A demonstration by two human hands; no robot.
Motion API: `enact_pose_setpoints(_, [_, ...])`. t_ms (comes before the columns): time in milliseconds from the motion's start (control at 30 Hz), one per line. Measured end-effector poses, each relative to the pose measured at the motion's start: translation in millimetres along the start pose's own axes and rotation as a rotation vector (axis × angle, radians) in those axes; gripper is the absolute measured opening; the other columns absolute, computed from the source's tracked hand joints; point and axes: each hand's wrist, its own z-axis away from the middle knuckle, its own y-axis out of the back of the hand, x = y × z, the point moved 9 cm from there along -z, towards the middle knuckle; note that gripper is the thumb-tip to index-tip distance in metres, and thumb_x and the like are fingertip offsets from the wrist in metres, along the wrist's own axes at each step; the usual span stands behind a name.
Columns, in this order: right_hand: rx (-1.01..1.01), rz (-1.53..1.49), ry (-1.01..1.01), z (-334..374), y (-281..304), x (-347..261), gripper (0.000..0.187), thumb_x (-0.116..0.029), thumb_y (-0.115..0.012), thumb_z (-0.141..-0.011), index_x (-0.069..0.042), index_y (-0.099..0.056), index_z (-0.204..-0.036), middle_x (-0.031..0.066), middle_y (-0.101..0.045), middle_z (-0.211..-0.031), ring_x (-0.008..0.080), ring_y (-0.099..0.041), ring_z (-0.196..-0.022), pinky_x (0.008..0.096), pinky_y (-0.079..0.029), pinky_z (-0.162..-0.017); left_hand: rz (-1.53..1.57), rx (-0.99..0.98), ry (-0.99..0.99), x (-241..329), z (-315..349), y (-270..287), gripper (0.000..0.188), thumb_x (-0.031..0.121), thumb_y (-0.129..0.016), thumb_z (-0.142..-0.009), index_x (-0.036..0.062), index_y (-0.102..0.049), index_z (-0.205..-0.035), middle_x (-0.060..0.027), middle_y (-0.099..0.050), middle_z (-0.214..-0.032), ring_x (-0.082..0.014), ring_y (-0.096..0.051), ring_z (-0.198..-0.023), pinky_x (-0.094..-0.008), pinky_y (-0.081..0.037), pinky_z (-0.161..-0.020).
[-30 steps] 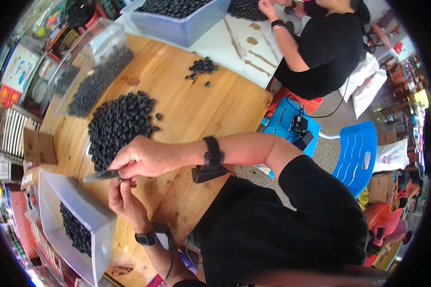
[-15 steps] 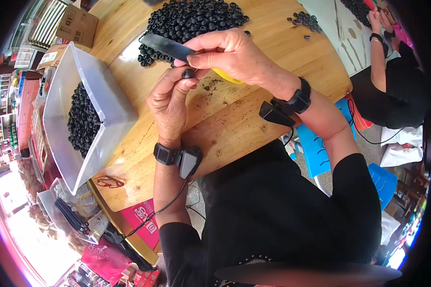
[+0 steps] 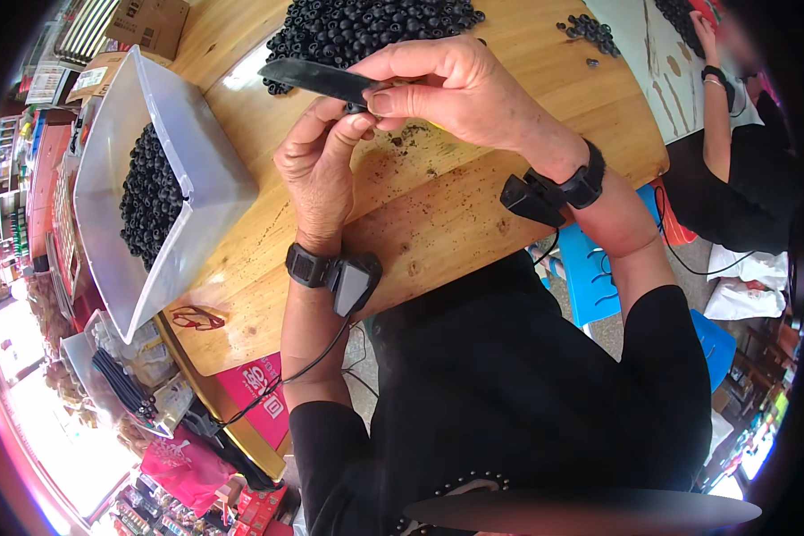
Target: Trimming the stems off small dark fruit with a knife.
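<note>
My right hand (image 3: 463, 94) is closed on a knife (image 3: 314, 79), its dark blade pointing left and a bit of yellow, apparently the handle, showing under the palm. Between thumb and forefinger my left hand (image 3: 315, 174) pinches a small, round black bead-like piece (image 3: 355, 108). The base of the blade lies right over this piece, close to the right fingertips; whether the edge touches it I cannot tell. Beyond both hands is a large heap of similar black pieces (image 3: 375, 29), several of them with holes.
A translucent plastic tub (image 3: 219, 174) stands at the left, partly filled with black pieces (image 3: 150, 201). Dark crumbs dot the wooden table (image 3: 456, 214). Red-framed glasses (image 3: 196, 318) lie at its near left corner. A small cluster of pieces (image 3: 590, 34) and another person's arm (image 3: 716, 116) are at the right.
The knife has swung flatter and its base has come down over the black piece, with the right fingers now closer to the left ones. The whole view has shifted slightly.
</note>
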Motion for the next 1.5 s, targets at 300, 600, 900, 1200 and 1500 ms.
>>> enact_pose_setpoints(300, [0.076, -0.081, -0.061, 0.4, 6.6, 12.2, 0.022, -0.003, -0.060, -0.088, 0.001, -0.063, -0.109, 0.0051, -0.066, -0.089, 0.0092, -0.063, -0.080, 0.0218, -0.053, -0.073, 0.034, -0.042, -0.042, -5.6, 2.1, 0.4, 0.018, -0.004, -0.063, -0.084, 0.0004, -0.066, -0.101, -0.0062, -0.066, -0.092, -0.0107, -0.059, -0.076, -0.0227, -0.050, -0.072])
enact_pose_setpoints(600, [0.049, -0.113, -0.059, -2.0, 11.5, 1.7, 0.018, -0.002, -0.062, -0.086, 0.002, -0.065, -0.103, 0.0043, -0.067, -0.085, 0.0073, -0.060, -0.074, 0.0225, -0.050, -0.065, 0.078, -0.094, -0.006, -8.1, 1.5, -5.1, 0.022, -0.004, -0.062, -0.084, 0.0002, -0.065, -0.105, -0.0074, -0.066, -0.095, -0.0125, -0.060, -0.078, -0.0250, -0.052, -0.072])
enact_pose_setpoints(900, [0.084, 0.067, 0.078, 3.0, 6.0, 1.6, 0.023, -0.002, -0.061, -0.087, 0.002, -0.063, -0.109, 0.0070, -0.067, -0.092, 0.0115, -0.064, -0.083, 0.0234, -0.053, -0.076, 0.051, -0.017, 0.032, -10.4, 2.4, -4.1, 0.019, -0.004, -0.063, -0.083, -0.0010, -0.064, -0.101, -0.0062, -0.065, -0.095, -0.0117, -0.059, -0.077, -0.0241, -0.051, -0.069])
enact_pose_setpoints(1200, [0.171, 0.099, 0.029, 0.1, 15.7, -2.6, 0.017, 0.000, -0.063, -0.084, 0.002, -0.066, -0.101, 0.0073, -0.069, -0.085, 0.0084, -0.062, -0.073, 0.0236, -0.050, -0.063, -0.049, -0.044, -0.012, -9.1, 2.7, -2.0, 0.017, 0.000, -0.065, -0.083, -0.0015, -0.066, -0.100, -0.0039, -0.064, -0.085, -0.0090, -0.056, -0.071, -0.0210, -0.047, -0.065])
enact_pose_setpoints(1500, [0.010, -0.082, -0.094, -0.7, 11.1, -4.6, 0.019, -0.001, -0.065, -0.084, 0.001, -0.067, -0.102, 0.0066, -0.069, -0.087, 0.0074, -0.061, -0.074, 0.0221, -0.049, -0.065, 0.033, -0.029, -0.006, -6.5, 4.7, -3.8, 0.018, -0.001, -0.067, -0.080, -0.0023, -0.066, -0.098, -0.0047, -0.066, -0.084, -0.0092, -0.057, -0.071, -0.0212, -0.048, -0.065])
